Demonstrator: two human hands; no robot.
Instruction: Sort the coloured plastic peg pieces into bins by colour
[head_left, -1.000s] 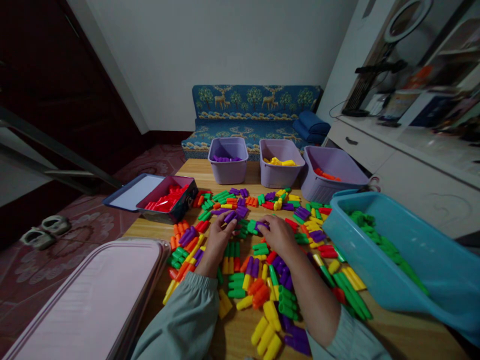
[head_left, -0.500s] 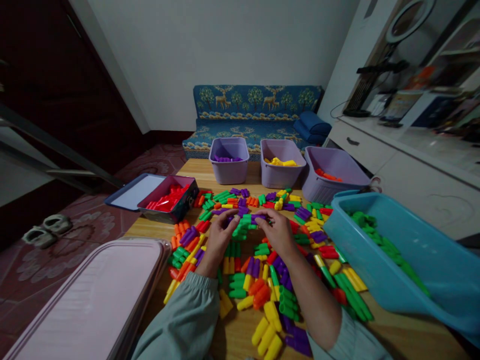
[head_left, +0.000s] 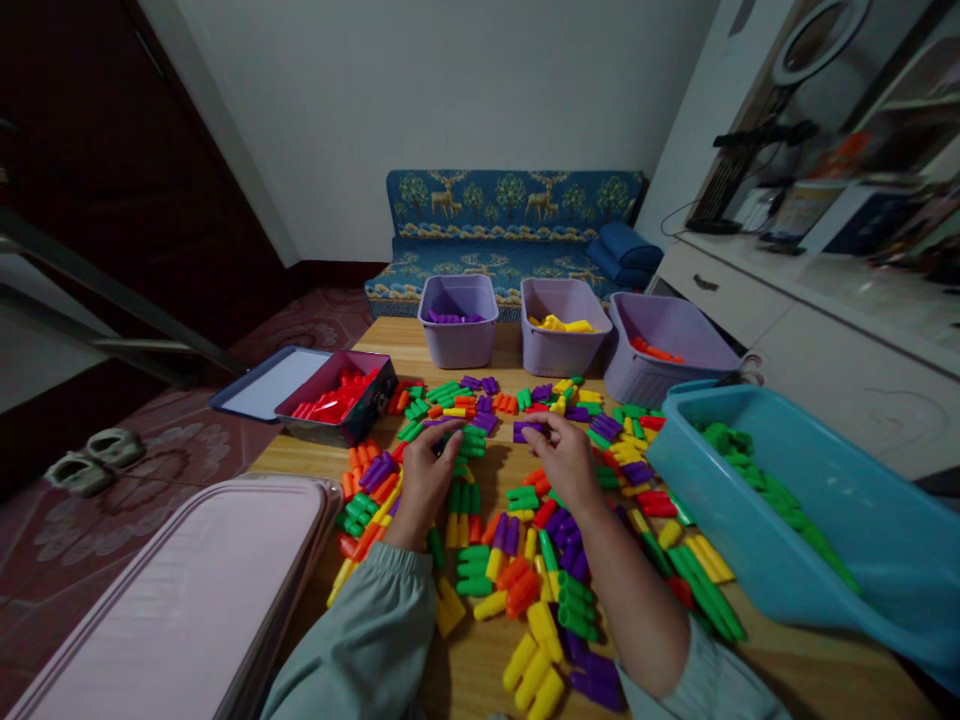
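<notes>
A heap of colourful plastic peg blocks (head_left: 517, 520) in purple, green, yellow, orange and red covers the wooden table (head_left: 390, 345). My right hand (head_left: 566, 462) is raised over the heap and pinches a purple block (head_left: 527, 430) between thumb and fingers. My left hand (head_left: 425, 478) is closed on a green block piece (head_left: 469, 441) at its fingertips. The two pieces are apart, with a gap of bare table between them.
Three lilac bins stand at the far edge: one with purple blocks (head_left: 458, 320), one with yellow (head_left: 562, 325), one with orange (head_left: 660, 350). A blue tub (head_left: 795, 500) of green blocks sits right, a tin (head_left: 337, 397) of red blocks left, a pink case (head_left: 172, 600) near left.
My hands pulled a joined purple-and-green piece apart: the right hand now holds the purple block, and the left hand has drawn the green part away to the left.
</notes>
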